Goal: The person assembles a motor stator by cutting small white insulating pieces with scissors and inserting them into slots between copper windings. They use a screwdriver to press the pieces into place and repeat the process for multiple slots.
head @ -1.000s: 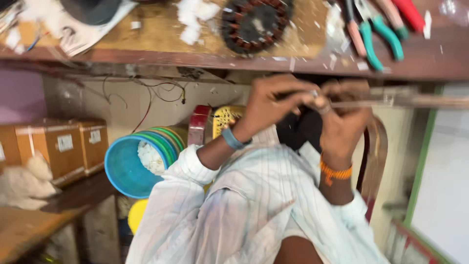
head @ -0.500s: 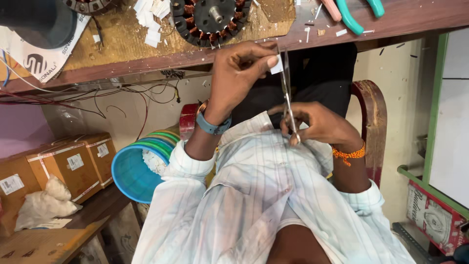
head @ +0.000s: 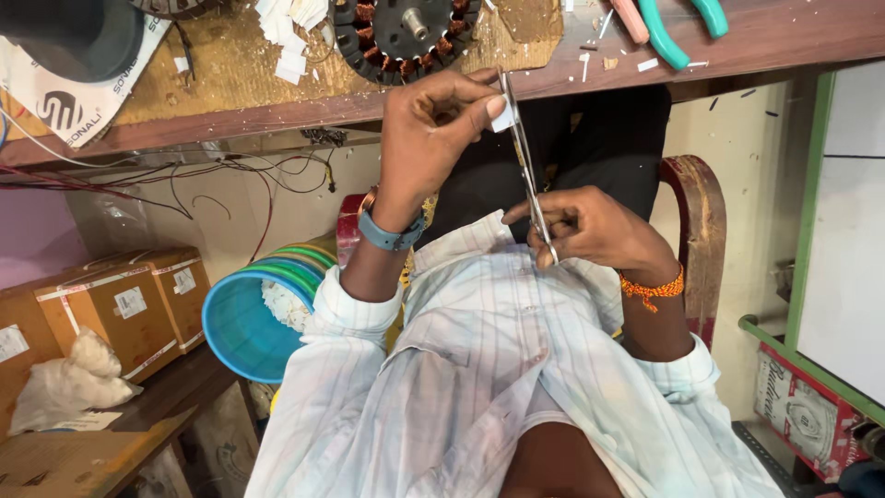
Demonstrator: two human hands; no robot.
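My left hand [head: 433,129] is raised before the bench edge and pinches a small white paper slip [head: 503,114] between thumb and fingers. My right hand [head: 590,226] grips the handles of metal scissors [head: 524,157], whose blades point up and meet the paper slip. A blue band sits on my left wrist, an orange thread on my right. A dark motor stator [head: 406,32] with copper windings lies on the wooden bench [head: 230,101] just above my hands.
White paper scraps [head: 290,37] lie on the bench beside the stator. Teal-handled pliers [head: 678,32] rest at the bench's right. Below are a stack of blue buckets [head: 253,314], cardboard boxes [head: 120,304], loose wires and a wooden chair back [head: 701,231].
My hands came apart from a joined grip near the bench edge. The scissors turned upright and their blades now reach the paper slip in my left hand.
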